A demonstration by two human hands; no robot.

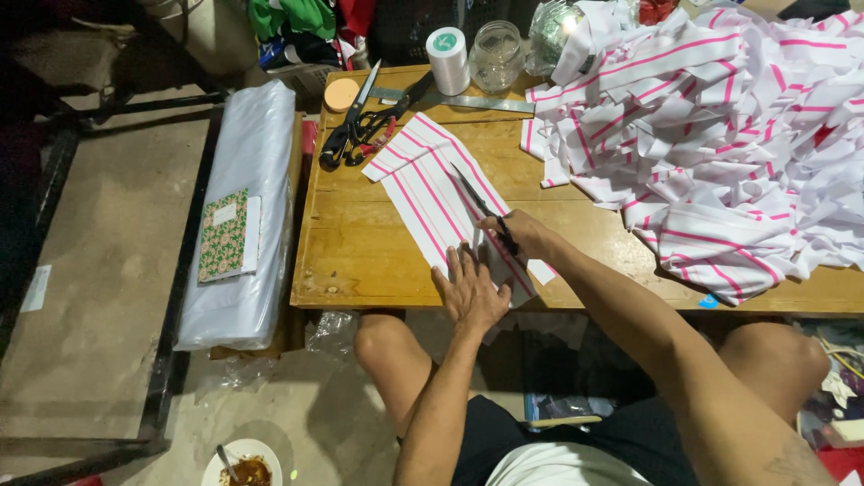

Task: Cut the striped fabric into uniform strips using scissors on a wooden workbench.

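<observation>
A long strip of white fabric with pink stripes (423,175) lies diagonally on the low wooden table (360,252). My left hand (470,290) rests flat on the strip's near end at the table's front edge. My right hand (522,232) grips the black handles of a pair of scissors (475,200), whose blades lie on the strip and point toward the far left.
A big heap of white and pink striped pieces (720,135) covers the table's right side. At the back lie black shears (353,121), a metal ruler (468,101), a thread spool (447,58) and a glass jar (497,56). A plastic-wrapped roll with a patterned notebook (227,236) sits left.
</observation>
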